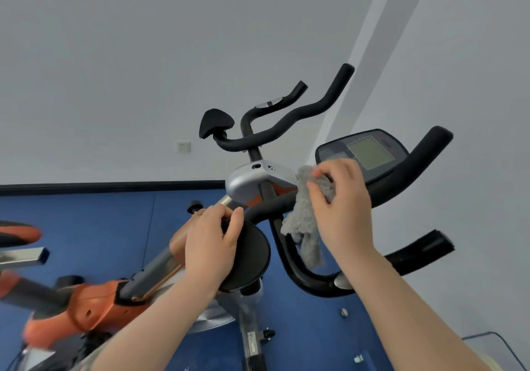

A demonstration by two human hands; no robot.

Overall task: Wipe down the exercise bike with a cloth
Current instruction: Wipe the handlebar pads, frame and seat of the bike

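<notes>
The right hand [341, 207] pinches a fluffy grey cloth [304, 218] with curled fingers, bunching it against the black console [364, 152] of the orange-and-silver exercise bike [249, 181], the rest hanging over the black padded handlebar [413, 187]. The left hand [212, 241] curls round a round black pad [252, 256]. Behind stand a second black handlebar set [286, 124], a white wall [143, 55] and blue floor [100, 227].

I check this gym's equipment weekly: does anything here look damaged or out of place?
Small silver hardware pieces lie loose on the blue floor below the handlebar, possibly stray bolts. Otherwise nothing stands out.
</notes>
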